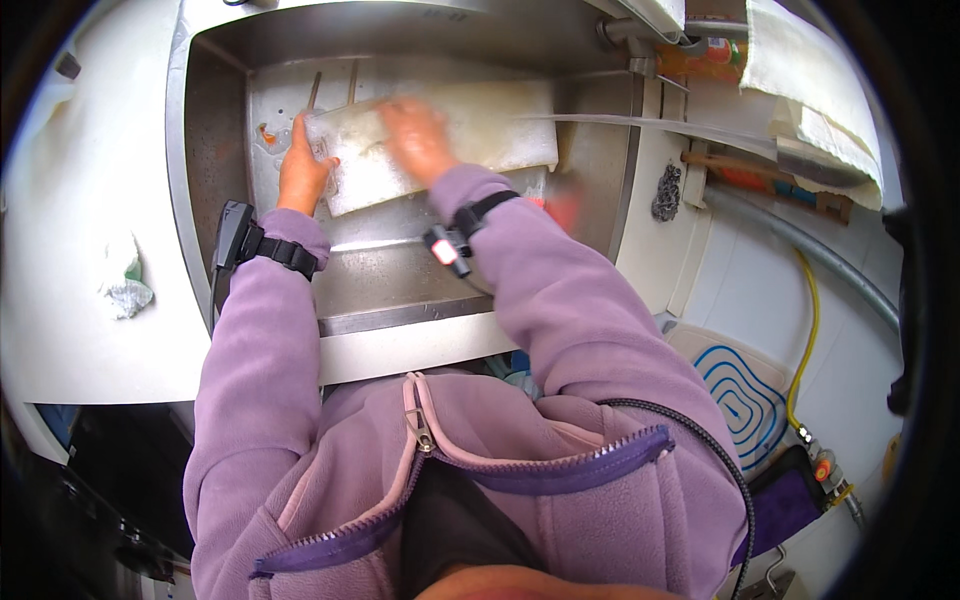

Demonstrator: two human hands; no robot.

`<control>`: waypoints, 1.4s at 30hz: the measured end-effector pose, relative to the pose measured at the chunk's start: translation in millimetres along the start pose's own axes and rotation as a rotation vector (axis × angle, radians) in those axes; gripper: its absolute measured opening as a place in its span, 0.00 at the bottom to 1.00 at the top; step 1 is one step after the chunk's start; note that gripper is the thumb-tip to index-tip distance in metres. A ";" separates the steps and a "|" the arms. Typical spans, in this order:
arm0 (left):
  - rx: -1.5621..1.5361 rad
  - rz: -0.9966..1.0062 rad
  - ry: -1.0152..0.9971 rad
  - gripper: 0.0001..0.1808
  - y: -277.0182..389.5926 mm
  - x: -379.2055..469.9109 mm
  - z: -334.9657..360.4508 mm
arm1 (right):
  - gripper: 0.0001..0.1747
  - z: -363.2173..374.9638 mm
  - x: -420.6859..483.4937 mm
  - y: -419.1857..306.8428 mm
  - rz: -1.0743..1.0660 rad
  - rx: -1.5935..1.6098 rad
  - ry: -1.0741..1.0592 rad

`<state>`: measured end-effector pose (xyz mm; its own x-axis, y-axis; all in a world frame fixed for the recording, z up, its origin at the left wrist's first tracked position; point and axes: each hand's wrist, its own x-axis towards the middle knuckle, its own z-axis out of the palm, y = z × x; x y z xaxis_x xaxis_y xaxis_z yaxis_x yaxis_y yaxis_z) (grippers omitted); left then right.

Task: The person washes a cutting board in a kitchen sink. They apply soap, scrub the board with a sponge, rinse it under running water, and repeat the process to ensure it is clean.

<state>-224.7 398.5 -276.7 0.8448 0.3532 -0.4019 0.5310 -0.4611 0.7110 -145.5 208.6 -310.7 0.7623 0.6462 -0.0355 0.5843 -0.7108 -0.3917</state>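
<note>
A white cutting board (495, 135) lies tilted inside a stainless steel sink (420, 277). It looks wet and worn, with yellowish stains on its face. My left hand (304, 176) grips its left end, thumb on the face. On the middle of the board is my right hand (420, 139), blurred by motion; whether anything is under its fingers is hidden. A thin stream of water (645, 120) comes in from the right onto the board. Two thin sticks (314, 90) poke out behind the board's upper left edge. An orange food scrap (266, 135) rests on the sink floor.
A blurred red object (562, 206) sits in the sink beside my right forearm. Left of the basin, a crumpled plastic wrapper (126, 289) lies on the white counter (90, 187). A steel wool scrubber (666, 193) hangs at the right. Below it run a grey pipe (810, 240) and a yellow hose (808, 322).
</note>
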 end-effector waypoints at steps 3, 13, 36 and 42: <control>-0.011 0.006 -0.027 0.46 -4.5 0.2 1.1 | 0.24 -29.1 -29.5 61.8 0.381 -0.060 0.011; -0.330 -0.248 -0.086 0.46 6.0 -3.5 -3.5 | 0.22 -35.8 -56.7 33.0 0.169 0.208 0.004; -0.514 0.196 -0.214 0.41 256.8 -137.9 -142.4 | 0.25 -41.0 -76.2 52.6 1.256 1.475 -0.076; -0.656 0.203 -0.089 0.41 204.0 -123.3 -147.7 | 0.11 -46.3 -84.8 87.8 1.060 0.852 -0.079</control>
<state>-230.3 381.1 3.2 0.9405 0.2307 -0.2495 0.2356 0.0861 0.9680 -146.0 78.5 -299.5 0.6990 -0.0640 -0.7122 -0.6403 -0.4994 -0.5836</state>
